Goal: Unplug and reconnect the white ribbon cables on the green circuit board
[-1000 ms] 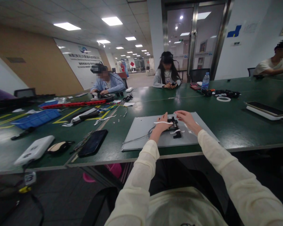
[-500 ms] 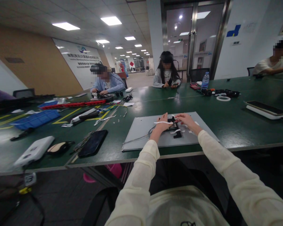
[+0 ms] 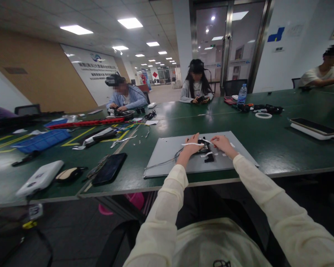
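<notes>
A black electronic device (image 3: 205, 147) with exposed inner parts lies on a pale grey board (image 3: 163, 154). Around its left side is my left hand (image 3: 191, 146), fingers closed against it, with a white tape strip (image 3: 187, 144) lying across the back of the hand. My right hand (image 3: 222, 144) pinches a short white strip of tape (image 3: 206, 140) over the device's far right edge. Another white piece (image 3: 206, 154) crosses the device's near side, above a black foot-like part (image 3: 209, 158). Thin grey wires (image 3: 167, 162) run from the device leftwards over the board.
Left of the board are a black phone (image 3: 110, 168), a white case (image 3: 41, 178) and a blue tray (image 3: 43, 140). A phone on a white block (image 3: 313, 133), a white ring (image 3: 263, 115) and a water bottle (image 3: 242, 94) stand right. Several people sit around the green table.
My right hand has shifted slightly, and the white strip between its fingers now shows over the device. My left hand has barely moved.
</notes>
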{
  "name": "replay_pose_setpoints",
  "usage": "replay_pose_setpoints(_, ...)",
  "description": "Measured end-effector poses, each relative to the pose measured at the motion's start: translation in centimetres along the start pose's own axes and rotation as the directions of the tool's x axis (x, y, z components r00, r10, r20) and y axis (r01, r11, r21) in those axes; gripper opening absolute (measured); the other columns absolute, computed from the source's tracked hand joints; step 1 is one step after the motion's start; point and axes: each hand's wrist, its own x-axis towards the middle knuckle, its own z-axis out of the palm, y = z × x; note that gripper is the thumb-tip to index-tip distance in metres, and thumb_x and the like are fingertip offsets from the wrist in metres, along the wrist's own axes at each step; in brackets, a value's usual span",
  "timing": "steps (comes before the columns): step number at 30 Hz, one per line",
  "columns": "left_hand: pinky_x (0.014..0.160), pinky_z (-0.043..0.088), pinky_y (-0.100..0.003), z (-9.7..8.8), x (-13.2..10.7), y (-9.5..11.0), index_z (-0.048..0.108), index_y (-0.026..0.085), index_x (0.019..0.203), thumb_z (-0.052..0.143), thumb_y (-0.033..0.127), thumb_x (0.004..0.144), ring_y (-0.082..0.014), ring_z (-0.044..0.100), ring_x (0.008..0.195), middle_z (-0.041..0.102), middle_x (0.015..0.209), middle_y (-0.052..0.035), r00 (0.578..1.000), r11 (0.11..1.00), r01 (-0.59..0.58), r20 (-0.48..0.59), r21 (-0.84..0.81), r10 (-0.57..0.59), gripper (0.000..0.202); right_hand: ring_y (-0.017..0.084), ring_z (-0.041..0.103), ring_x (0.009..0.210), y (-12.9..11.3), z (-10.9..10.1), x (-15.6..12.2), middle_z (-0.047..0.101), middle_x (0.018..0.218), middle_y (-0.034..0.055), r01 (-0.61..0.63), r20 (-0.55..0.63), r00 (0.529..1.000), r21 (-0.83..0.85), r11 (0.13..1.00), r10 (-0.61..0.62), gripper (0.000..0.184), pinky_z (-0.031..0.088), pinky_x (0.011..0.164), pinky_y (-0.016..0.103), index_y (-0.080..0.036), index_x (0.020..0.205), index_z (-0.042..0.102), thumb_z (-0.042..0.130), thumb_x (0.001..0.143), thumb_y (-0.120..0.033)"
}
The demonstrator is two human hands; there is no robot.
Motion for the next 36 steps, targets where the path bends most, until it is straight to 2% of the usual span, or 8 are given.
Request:
replay_pose_setpoints(2,0.116,0.018,-0.047,0.0,0.0,0.0,0.029,0.026,0.146,0.047,0.043,0.087,-0.0259,0.032,0.14,0.037,0.152,-0.0083,1.0,1.0,0.0,0.007,0.009,0.0,0.065,0.012,0.058,0.053,0.0,-0.1,-0.1,0.063,0.055,0.001,0.011,-0.023,1.0,-0.031,0.999,-0.012,0.019,0.042,0.056,0.021,-0.014,0.087,0.07,0.057,0.076,-0.022)
replay_pose_setpoints(4,0.116,0.017,-0.046,0.0,0.0,0.0,0.028,0.025,0.147,0.047,0.042,0.087,-0.0259,0.031,0.141,0.036,0.152,-0.0084,1.0,1.0,0.009,0.02,0.023,-0.009,0.066,0.012,0.058,0.053,-0.1,-0.1,0.0,0.062,0.054,0.0008,0.038,-0.038,0.999,0.007,0.999,-0.037,0.018,0.043,0.055,0.021,-0.015,0.086,0.07,0.058,0.077,-0.024)
replay_pose_setpoints(6,0.116,0.017,-0.045,0.0,0.0,0.0,0.026,0.024,0.148,0.048,0.042,0.087,-0.0263,0.03,0.141,0.035,0.153,-0.009,0.999,0.999,0.023,0.031,0.037,-0.024,0.067,0.012,0.058,0.053,-0.2,-0.1,0.1,0.063,0.058,0.0007,0.082,-0.064,0.995,0.143,0.986,-0.074,0.021,0.043,0.052,0.021,-0.016,0.088,0.068,0.058,0.078,-0.031)
replay_pose_setpoints(10,0.116,0.016,-0.043,0.1,0.1,0.0,0.02,0.02,0.15,0.049,0.041,0.087,-0.0268,0.027,0.142,0.027,0.155,-0.0123,0.999,0.998,0.044,0.024,0.054,-0.046,0.073,0.015,0.064,0.061,-0.9,0.2,0.3,0.065,0.073,0.0024,0.175,-0.125,0.983,0.423,0.889,-0.134,0.034,0.043,0.047,0.02,-0.017,0.092,0.065,0.061,0.076,-0.046)
replay_pose_setpoints(17,0.116,0.016,-0.041,0.3,0.2,0.1,0.015,0.017,0.151,0.051,0.043,0.086,-0.0267,0.026,0.143,0.026,0.156,-0.0151,0.997,0.997,0.072,0.003,0.036,-0.072,0.079,0.016,0.067,0.075,-1.8,0.6,0.7,0.065,0.077,0.002,0.224,-0.173,0.973,0.562,0.796,-0.151,0.039,0.046,0.053,0.02,-0.018,0.093,0.064,0.064,0.073,-0.051)
replay_pose_setpoints(26,0.115,0.018,-0.042,0.6,0.2,-0.1,0.011,0.013,0.151,0.052,0.042,0.085,-0.0263,0.025,0.143,0.023,0.156,-0.0188,0.996,0.997,0.075,-0.039,0.01,-0.075,0.083,0.017,0.067,0.084,-2.4,1.6,1.6,0.067,0.082,0.0027,0.136,-0.117,0.99,0.708,0.693,-0.075,0.043,0.05,0.062,0.021,-0.019,0.092,0.062,0.07,0.068,-0.053)
replay_pose_setpoints(36,0.116,0.018,-0.042,0.6,0.3,0.0,0.014,0.014,0.151,0.052,0.043,0.085,-0.0264,0.024,0.144,0.023,0.156,-0.0183,0.997,0.997,0.064,-0.034,0.03,-0.063,0.081,0.017,0.067,0.084,-2.0,2.4,1.7,0.067,0.083,0.0029,0.095,-0.033,0.994,0.76,0.642,-0.109,0.039,0.05,0.064,0.022,-0.018,0.09,0.064,0.074,0.065,-0.047)
